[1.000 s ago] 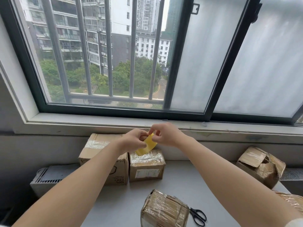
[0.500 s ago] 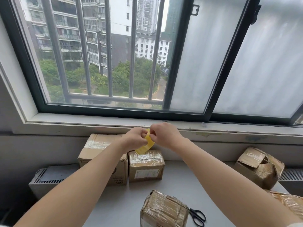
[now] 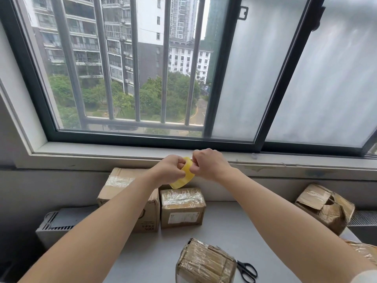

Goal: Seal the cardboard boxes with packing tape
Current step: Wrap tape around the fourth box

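Currently, the head view shows both forearms stretched forward over a grey table (image 3: 234,233) that stands below a barred window.

1. Left hand (image 3: 169,170): the fingers are curled round a yellow tape roll (image 3: 185,177) and grip its left side. The roll is held in the air, above and clear of the boxes, level with the window sill (image 3: 102,155).
2. Right hand (image 3: 208,164): the fingers are curled tight and pinch at the upper right rim of the roll. Whether a loose tape end lies between the fingertips cannot be told.
3. Rear boxes: a tall box (image 3: 124,180) with clear tape across its top stands against the wall. A labelled box (image 3: 181,208), also taped on top, stands touching its right side, directly below the roll.
4. Front box (image 3: 205,262): it stands near the table's front edge, wrapped in many bands of clear tape.
5. Scissors (image 3: 247,270): black-handled, they lie flat on the table just beside the front box, on its right.
6. Crumpled box (image 3: 324,208): it sits at the far right of the table, well apart from the others, with its flaps bent and partly raised.
7. A further taped box (image 3: 365,250) shows partly at the right edge.
8. A grey vented unit (image 3: 55,223) stands left of the table.
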Tool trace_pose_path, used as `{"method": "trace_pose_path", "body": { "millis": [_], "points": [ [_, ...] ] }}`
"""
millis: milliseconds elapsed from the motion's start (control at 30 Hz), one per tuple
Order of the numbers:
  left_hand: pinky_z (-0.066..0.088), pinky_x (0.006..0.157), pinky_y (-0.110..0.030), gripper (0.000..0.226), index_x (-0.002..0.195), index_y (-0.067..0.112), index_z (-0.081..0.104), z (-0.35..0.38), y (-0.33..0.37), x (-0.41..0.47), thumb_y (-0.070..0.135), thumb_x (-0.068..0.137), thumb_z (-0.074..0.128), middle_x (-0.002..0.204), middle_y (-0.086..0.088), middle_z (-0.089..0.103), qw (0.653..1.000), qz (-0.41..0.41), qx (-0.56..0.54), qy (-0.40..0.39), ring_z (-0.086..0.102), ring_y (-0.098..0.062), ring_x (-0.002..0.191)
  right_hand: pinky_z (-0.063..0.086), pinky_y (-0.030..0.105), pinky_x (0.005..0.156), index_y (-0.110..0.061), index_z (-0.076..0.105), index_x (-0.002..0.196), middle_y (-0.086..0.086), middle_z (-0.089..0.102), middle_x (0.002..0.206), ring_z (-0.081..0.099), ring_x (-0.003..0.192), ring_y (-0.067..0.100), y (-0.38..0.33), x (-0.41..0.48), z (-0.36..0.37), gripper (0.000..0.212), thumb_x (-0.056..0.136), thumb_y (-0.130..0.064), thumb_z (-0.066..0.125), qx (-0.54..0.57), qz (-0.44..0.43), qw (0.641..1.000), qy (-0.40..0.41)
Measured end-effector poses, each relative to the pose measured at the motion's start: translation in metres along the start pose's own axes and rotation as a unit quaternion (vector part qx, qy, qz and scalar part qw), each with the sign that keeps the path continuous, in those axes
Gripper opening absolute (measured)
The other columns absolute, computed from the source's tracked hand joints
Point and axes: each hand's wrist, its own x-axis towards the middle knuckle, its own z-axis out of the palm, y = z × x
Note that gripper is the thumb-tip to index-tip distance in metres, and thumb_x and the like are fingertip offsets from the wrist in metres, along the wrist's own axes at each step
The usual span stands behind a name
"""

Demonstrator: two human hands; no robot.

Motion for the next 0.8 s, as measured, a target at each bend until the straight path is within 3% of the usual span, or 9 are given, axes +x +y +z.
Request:
{"method": "trace_pose_path", "body": {
  "millis": [100,233,333,433,500,667,800],
  "points": [
    [0.048,0.072,-0.033,0.033,0.107,0.01,0.074,-0.001,0.0,0.001,-0.004,0.082,0.057,0.097,-0.018,0.074,1.0,-0.005,0.009,0.012,0.059,-0.019,0.078,0.05,0.036,0.07,-0.017,0.064,0.094,0.0,0.066,0.086,0.063,0.082,0.027,0.008,0.001,0.0,0.011,0.091,-0.027,0.061,0.065,-0.002,0.998,-0.006],
    [0.055,0.087,-0.038,0.041,0.119,0.016,0.069,-0.004,-0.005,0.006,0.002,0.081,0.062,0.107,-0.008,0.075,0.999,-0.015,-0.003,0.029,0.068,-0.025,0.102,0.054,0.036,0.082,-0.014,0.071,0.103,-0.007,0.065,0.085,0.064,0.088,0.019,0.021,0.001,0.0,0.015,0.099,-0.025,0.062,0.168,0.016,0.986,-0.011],
    [0.055,0.09,-0.041,0.044,0.123,0.014,0.068,-0.004,-0.004,0.008,0.001,0.082,0.061,0.108,-0.007,0.075,0.999,-0.015,-0.003,0.038,0.068,-0.028,0.105,0.056,0.041,0.087,-0.015,0.07,0.102,-0.008,0.067,0.083,0.066,0.088,0.018,0.024,0.002,-0.001,0.015,0.101,-0.025,0.058,0.222,0.03,0.975,-0.011],
    [0.054,0.087,-0.038,0.041,0.12,0.015,0.07,-0.004,-0.001,0.008,-0.001,0.083,0.061,0.106,-0.008,0.076,0.999,-0.009,-0.01,0.035,0.069,-0.029,0.103,0.055,0.035,0.077,-0.021,0.063,0.101,-0.008,0.064,0.088,0.063,0.085,0.014,0.021,0.001,0.0,0.031,0.097,-0.052,0.064,0.196,0.015,0.98,-0.042],
    [0.053,0.084,-0.038,0.039,0.117,0.015,0.071,-0.003,0.001,0.008,-0.002,0.084,0.06,0.104,-0.009,0.077,1.0,-0.004,-0.011,0.025,0.068,-0.025,0.095,0.052,0.035,0.072,-0.022,0.059,0.101,-0.009,0.063,0.089,0.061,0.083,0.014,0.018,0.0,0.003,0.038,0.092,-0.059,0.066,0.154,0.004,0.987,-0.043],
    [0.045,0.072,-0.031,0.031,0.106,0.013,0.073,-0.001,0.004,0.007,-0.002,0.083,0.057,0.09,-0.008,0.072,1.0,0.004,0.003,0.017,0.058,-0.018,0.078,0.053,0.039,0.081,-0.023,0.062,0.101,-0.001,0.066,0.095,0.062,0.091,0.025,0.017,0.004,0.008,0.019,0.098,-0.042,0.065,0.139,-0.02,0.99,-0.017],
    [0.046,0.073,-0.032,0.032,0.102,0.012,0.073,-0.002,0.001,0.005,-0.004,0.082,0.054,0.082,-0.006,0.07,1.0,0.005,0.0,-0.001,0.056,-0.017,0.073,0.053,0.037,0.077,-0.025,0.065,0.097,-0.003,0.067,0.088,0.062,0.084,0.024,0.018,0.005,0.01,0.01,0.099,-0.035,0.064,0.138,-0.033,0.99,-0.015]
  ]
}}
